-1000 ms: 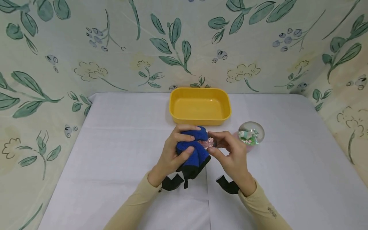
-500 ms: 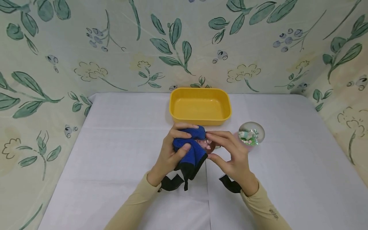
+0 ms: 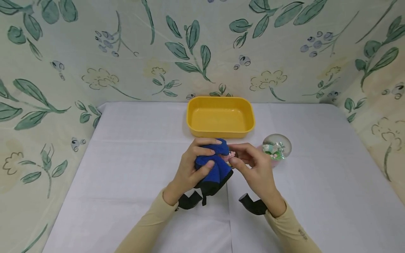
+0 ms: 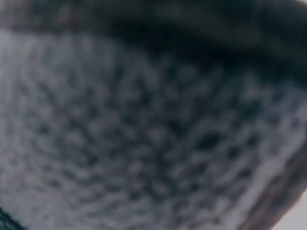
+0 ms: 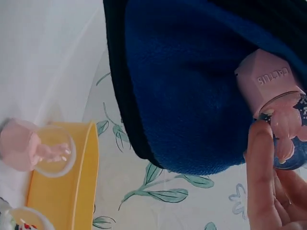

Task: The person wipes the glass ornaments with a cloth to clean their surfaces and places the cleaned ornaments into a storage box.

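My left hand (image 3: 191, 168) grips a blue cloth (image 3: 216, 172) with black edging, bunched around a small snow globe (image 3: 228, 156). In the right wrist view this globe's faceted pink base (image 5: 266, 79) reads "CACTUS", and pink cactus shapes show inside its clear dome. The fingers of my right hand (image 3: 257, 172) hold the dome from the right, with the fingertips at its lower rim. The left wrist view is filled by blurred, dark fabric (image 4: 144, 124) close to the lens.
Behind the hands stands a yellow tray (image 3: 220, 134). Another snow globe (image 3: 280, 144), with green and white figures, sits to the right of my right hand. The right wrist view also shows a second pink globe (image 5: 19, 146) beside the tray. A white cloth (image 3: 142, 140) covers the table.
Half a second ago the right fingers were spread wider off the dome and the bundle sat slightly further left. Now those fingers are back on the globe, and cloth and hands have shifted right.
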Motion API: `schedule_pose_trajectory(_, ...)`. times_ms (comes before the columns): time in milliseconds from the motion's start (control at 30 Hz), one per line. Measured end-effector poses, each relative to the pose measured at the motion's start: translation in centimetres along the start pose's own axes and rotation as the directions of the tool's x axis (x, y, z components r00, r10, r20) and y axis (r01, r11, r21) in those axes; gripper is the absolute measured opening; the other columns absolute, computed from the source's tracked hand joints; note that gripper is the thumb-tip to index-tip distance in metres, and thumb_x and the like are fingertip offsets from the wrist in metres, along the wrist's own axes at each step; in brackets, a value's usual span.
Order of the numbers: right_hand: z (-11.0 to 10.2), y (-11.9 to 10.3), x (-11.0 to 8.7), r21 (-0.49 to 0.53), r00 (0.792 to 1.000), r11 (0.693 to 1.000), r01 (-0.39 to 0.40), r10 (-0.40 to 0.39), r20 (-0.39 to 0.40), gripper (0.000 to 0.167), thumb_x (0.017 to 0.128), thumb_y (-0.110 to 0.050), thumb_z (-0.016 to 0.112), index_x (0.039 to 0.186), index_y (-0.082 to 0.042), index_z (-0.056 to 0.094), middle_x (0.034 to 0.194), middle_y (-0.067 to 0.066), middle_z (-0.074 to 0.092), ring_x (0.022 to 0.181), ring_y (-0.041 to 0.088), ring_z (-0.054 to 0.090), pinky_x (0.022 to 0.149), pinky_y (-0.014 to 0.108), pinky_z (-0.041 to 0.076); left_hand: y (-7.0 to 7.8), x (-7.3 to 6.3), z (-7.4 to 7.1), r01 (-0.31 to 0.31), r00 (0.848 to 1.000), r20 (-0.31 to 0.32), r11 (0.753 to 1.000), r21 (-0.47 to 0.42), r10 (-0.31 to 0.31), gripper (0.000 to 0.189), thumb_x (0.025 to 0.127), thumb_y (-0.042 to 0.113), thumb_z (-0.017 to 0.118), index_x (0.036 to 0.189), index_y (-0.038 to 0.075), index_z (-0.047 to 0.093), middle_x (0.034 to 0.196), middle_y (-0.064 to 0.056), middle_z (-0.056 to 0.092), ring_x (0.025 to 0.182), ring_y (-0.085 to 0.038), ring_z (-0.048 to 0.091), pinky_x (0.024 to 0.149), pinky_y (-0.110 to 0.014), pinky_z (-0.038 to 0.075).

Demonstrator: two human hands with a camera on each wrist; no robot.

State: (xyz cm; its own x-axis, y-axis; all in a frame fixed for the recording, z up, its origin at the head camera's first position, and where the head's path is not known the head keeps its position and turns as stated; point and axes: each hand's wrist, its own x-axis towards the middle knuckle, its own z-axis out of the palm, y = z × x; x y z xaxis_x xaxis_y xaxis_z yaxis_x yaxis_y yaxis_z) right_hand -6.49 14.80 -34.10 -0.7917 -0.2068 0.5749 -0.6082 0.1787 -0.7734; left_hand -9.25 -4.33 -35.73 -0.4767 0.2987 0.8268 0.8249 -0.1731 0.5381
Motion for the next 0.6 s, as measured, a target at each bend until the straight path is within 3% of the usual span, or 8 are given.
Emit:
schedule_pose_trajectory(167, 0.1, 0.1, 0.1, 0.050, 0.987, 0.987, 0.153, -0.156, 0.044, 0.055, 0.094, -0.029, 0.062, 0.128, 0.011, 0.049, 0.120, 0.023, 0.055, 0.088, 0.015, 0.063, 0.077, 0.024, 0.054, -0.1, 0.0, -0.1, 0.022, 0.997, -0.074, 0.999, -0.038, -0.025, 0.024, 0.101, 0.029, 0.046, 0.106, 0.005, 0.044, 0.119, -0.022, 0.051, 0.109, -0.035, 0.051, 0.091, -0.043, 0.048)
schedule_pose_trajectory(267, 0.1, 0.5, 0.2, 0.047, 0.956, 0.957, 0.287, -0.290, 0.054, 0.052, 0.092, -0.024, 0.064, 0.124, 0.015, 0.050, 0.123, 0.027, 0.052, 0.086, 0.018, 0.060, 0.077, 0.022, 0.053, -0.1, 0.2, -0.2, 0.030, 0.995, -0.096, 0.998, -0.059, -0.036, 0.025, 0.101, 0.029, 0.047, 0.106, 0.005, 0.044, 0.118, -0.023, 0.051, 0.109, -0.034, 0.051, 0.091, -0.043, 0.047)
schedule_pose_trajectory(367, 0.1, 0.9, 0.3, -0.042, 0.920, 0.919, 0.392, -0.391, 0.036, 0.048, 0.091, -0.025, 0.066, 0.116, 0.015, 0.056, 0.113, 0.027, 0.057, 0.082, 0.018, 0.060, 0.076, 0.020, 0.052, 0.1, 0.3, -0.3, 0.038, 0.995, -0.087, 0.996, -0.075, -0.045, 0.025, 0.101, 0.030, 0.046, 0.105, 0.006, 0.044, 0.118, -0.023, 0.051, 0.108, -0.034, 0.052, 0.090, -0.043, 0.048)
schedule_pose_trajectory(500, 0.1, 1.2, 0.3, -0.116, 0.898, 0.892, 0.438, -0.441, 0.000, 0.048, 0.090, -0.027, 0.068, 0.109, 0.016, 0.058, 0.099, 0.026, 0.061, 0.075, 0.018, 0.060, 0.074, 0.018, 0.052, 0.3, 0.4, -0.2, 0.023, 0.998, -0.057, 0.997, -0.073, -0.027, 0.025, 0.101, 0.030, 0.046, 0.105, 0.006, 0.044, 0.117, -0.024, 0.050, 0.107, -0.036, 0.052, 0.089, -0.045, 0.049)
schedule_pose_trajectory(600, 0.2, 1.1, 0.3, -0.125, 0.914, 0.908, 0.399, -0.404, -0.022, 0.049, 0.090, -0.029, 0.068, 0.107, 0.016, 0.059, 0.094, 0.023, 0.063, 0.073, 0.016, 0.060, 0.072, 0.018, 0.052, 0.3, 0.4, -0.1, 0.002, 0.999, -0.034, 0.999, -0.048, -0.004, 0.025, 0.101, 0.030, 0.045, 0.104, 0.005, 0.044, 0.116, -0.024, 0.049, 0.106, -0.037, 0.053, 0.090, -0.045, 0.049)
